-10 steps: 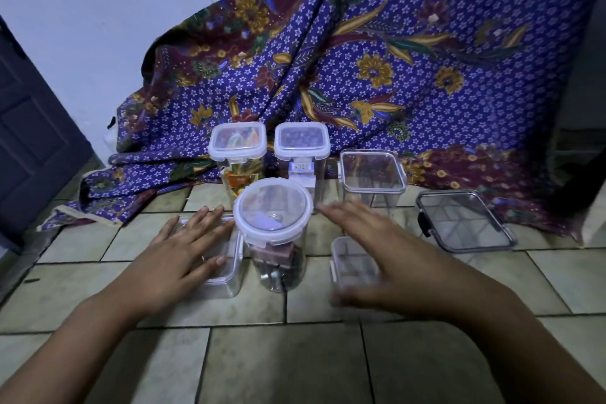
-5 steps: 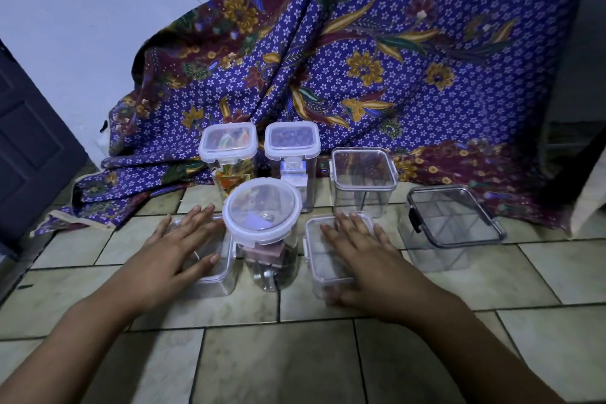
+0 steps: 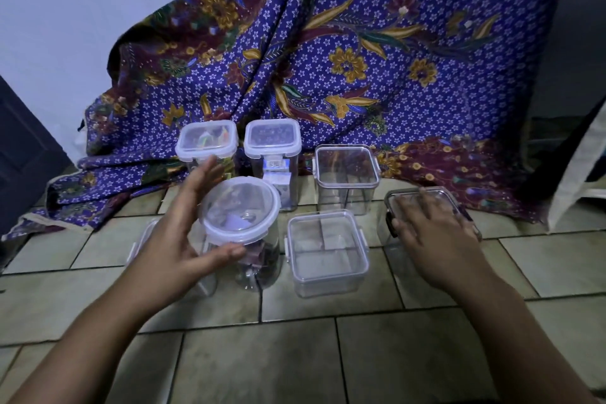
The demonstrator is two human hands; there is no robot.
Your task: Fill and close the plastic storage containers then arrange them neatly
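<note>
Several clear lidded containers stand on the tiled floor. A round jar [image 3: 241, 207] holding small items is in the front row; my left hand [image 3: 183, 236] is beside its left side, fingers straight, thumb touching the jar below the lid. A low container [image 3: 139, 239] is mostly hidden behind that hand. A small square container [image 3: 326, 252] stands to the jar's right. My right hand [image 3: 436, 239] rests flat on the dark-rimmed container [image 3: 393, 197] at the right. Behind stand two tall filled containers [image 3: 206, 141] [image 3: 272, 138] and a clear square one [image 3: 346, 167].
A purple floral cloth [image 3: 360, 59] drapes down the wall and onto the floor behind the containers. A dark door [image 3: 19, 147] is at the left, a white object [image 3: 577, 180] at the right edge. Beige floor tiles [image 3: 262, 361] lie in front.
My right hand left the small square container and moved right onto the dark-rimmed one. My left hand lifted off the low container and turned toward the round jar.
</note>
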